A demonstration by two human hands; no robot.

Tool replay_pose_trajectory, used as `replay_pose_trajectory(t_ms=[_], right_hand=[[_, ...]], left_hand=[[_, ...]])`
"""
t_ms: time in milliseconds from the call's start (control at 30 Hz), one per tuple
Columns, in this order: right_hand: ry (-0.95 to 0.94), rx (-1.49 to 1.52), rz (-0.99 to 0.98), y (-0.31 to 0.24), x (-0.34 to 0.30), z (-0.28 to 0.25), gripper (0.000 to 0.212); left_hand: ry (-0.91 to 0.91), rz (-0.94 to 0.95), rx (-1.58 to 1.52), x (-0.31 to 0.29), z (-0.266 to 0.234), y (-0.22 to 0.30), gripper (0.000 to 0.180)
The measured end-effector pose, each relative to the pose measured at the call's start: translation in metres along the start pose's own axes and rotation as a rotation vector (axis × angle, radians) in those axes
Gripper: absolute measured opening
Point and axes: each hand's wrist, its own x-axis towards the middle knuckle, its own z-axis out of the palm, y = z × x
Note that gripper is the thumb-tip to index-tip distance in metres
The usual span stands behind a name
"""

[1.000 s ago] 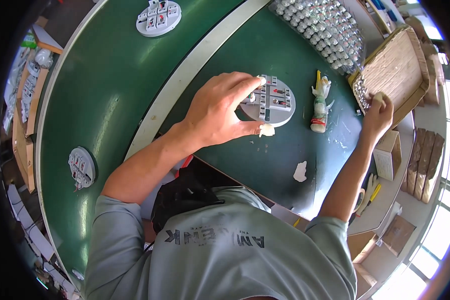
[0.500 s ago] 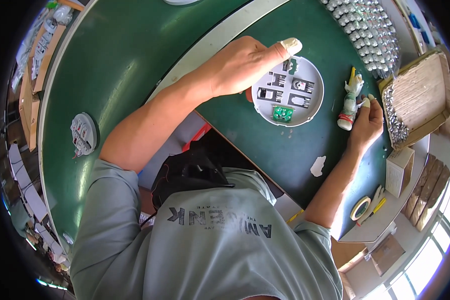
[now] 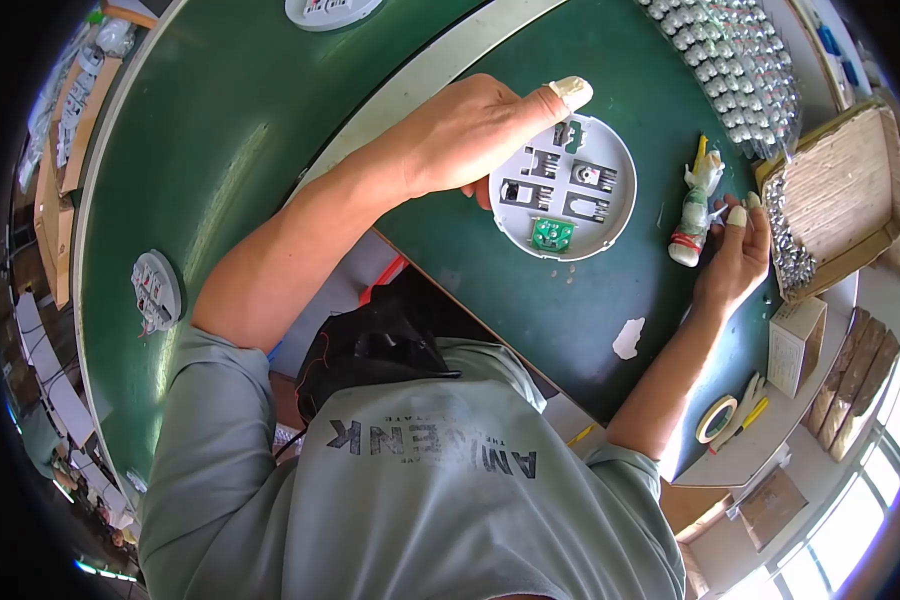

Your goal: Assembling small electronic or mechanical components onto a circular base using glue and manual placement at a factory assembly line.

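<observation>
My left hand [image 3: 495, 130] grips a round white plastic housing [image 3: 618, 215] by its left rim, with the thumb, in a pale finger cover, over the top edge. Slots and dark openings show inside the housing, and a small green circuit board [image 3: 551, 235] lies at its near side. Farther right, my right hand [image 3: 735, 262] is beside a wrapped, bottle-like tool [image 3: 692, 212] with a yellow tip and a red band. Its covered thumb and fingers are loosely bent and apart, and I see nothing held in them. The tool rests on the green table.
An open cardboard box [image 3: 835, 200] with small metal parts stands at the right, below rows of silvery round parts [image 3: 735, 70]. A tape roll [image 3: 717, 419] and a yellow-handled tool [image 3: 754, 412] lie nearer. White round housings [image 3: 156, 290] are on the green surface at left.
The held housing has shifted slightly left and nearer. My right hand's fingers have spread a little beside the wrapped tool. More of another round housing shows at the top edge.
</observation>
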Motion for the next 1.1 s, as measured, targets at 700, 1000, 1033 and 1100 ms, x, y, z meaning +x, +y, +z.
replay_pose_trajectory(t_ms=[700, 1000, 1033, 1100], right_hand=[[-0.001, -0.057, 0.025, -0.005, -0.004, 0.000, 0.028], [-0.002, -0.037, -0.003, 0.001, 0.006, -0.002, 0.029], [0.000, -0.045, 0.003, 0.002, 0.007, -0.001, 0.029], [-0.008, -0.045, 0.013, 0.004, 0.009, 0.007, 0.029]], left_hand=[[-0.023, 0.031, 0.039, 0.009, -0.001, -0.008, 0.086], [-0.059, 0.038, 0.066, 0.023, -0.003, -0.005, 0.087], [-0.054, 0.033, 0.077, 0.024, -0.003, -0.006, 0.088], [-0.036, 0.041, 0.071, 0.025, -0.005, -0.007, 0.087]])
